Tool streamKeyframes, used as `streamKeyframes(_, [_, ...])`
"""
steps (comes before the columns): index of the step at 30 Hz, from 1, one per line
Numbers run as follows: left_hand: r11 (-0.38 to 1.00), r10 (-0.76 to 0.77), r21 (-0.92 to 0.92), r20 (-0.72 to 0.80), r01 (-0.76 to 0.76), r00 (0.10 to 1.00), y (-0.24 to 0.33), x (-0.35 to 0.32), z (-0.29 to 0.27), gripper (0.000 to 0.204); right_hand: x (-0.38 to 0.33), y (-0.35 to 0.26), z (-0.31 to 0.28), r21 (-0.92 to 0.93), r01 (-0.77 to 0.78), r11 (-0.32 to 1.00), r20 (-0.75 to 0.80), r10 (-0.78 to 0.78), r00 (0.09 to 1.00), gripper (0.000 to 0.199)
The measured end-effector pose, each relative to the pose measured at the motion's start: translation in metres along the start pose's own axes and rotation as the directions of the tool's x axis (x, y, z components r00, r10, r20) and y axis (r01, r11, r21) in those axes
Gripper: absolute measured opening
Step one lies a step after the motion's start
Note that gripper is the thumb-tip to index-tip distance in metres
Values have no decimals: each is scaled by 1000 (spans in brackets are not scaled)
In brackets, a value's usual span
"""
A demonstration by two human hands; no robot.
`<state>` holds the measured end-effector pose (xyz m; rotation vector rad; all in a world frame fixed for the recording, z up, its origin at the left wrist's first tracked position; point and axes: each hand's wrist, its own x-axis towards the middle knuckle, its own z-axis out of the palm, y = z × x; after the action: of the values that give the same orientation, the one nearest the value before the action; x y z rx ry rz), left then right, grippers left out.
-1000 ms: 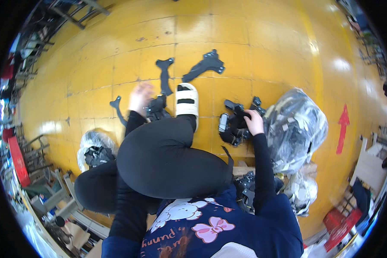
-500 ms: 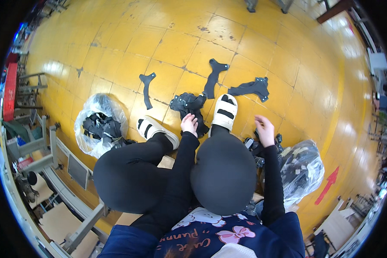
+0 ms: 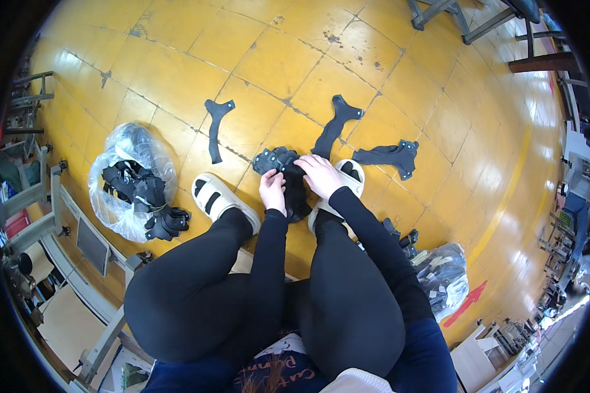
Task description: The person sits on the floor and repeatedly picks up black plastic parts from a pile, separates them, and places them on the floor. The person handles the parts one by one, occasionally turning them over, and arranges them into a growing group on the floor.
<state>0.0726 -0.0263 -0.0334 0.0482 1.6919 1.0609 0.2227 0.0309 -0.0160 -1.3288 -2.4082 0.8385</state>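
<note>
A small pile of black fabric pieces [image 3: 299, 200] lies on the yellow floor between my feet, with small light marks along its far edge. At its left side, my left hand [image 3: 273, 190] is closed, fingertips pinching the edge of the black fabric. My right hand [image 3: 320, 175] reaches across from the right, its fingers stretched out over the top of the pile. Beyond lie a narrow T-shaped black fabric piece [image 3: 215, 131], a wider one [image 3: 337, 126] and another [image 3: 390, 157] at the right, each flat on the tiles.
A clear plastic bag [image 3: 101, 190] holding bundled black pieces stands left of my feet. Another filled plastic bag [image 3: 442, 278] sits at the right, near a red floor arrow [image 3: 465, 302]. Metal-framed furniture [image 3: 65, 223] lines the left side; stool legs [image 3: 439, 13] stand far right.
My right hand has moved left from beside the right-hand bag to the middle pile. My left hand has shifted slightly left and closed at the pile's edge. The view has tilted.
</note>
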Motion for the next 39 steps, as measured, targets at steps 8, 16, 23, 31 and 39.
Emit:
streamKeyframes(8, [980, 146, 129, 34, -149, 989, -13, 15, -11, 21, -8, 8, 1, 93, -52, 994, 47, 48, 998, 18])
streamKeyframes(16, [920, 255, 295, 53, -259, 966, -19, 13, -12, 17, 22, 70, -57, 25, -244, 969, -122, 246, 962, 16])
streamKeyframes(23, [731, 379, 578, 99, -363, 920, -9, -6, 5, 16, 57, 114, -95, 189, -461, 867, -144, 489, 860, 24])
streamKeyframes(31, [878, -472, 192, 205, 438, 857, 12, -33, 34, 54, 20, 17, -124, 579, -318, 751, 315, 154, 936, 19])
streamKeyframes(39, [972, -138, 220, 246, 83, 959, -37, -7, -2, 46, -27, -79, -165, 635, -77, 769, 167, -40, 985, 12])
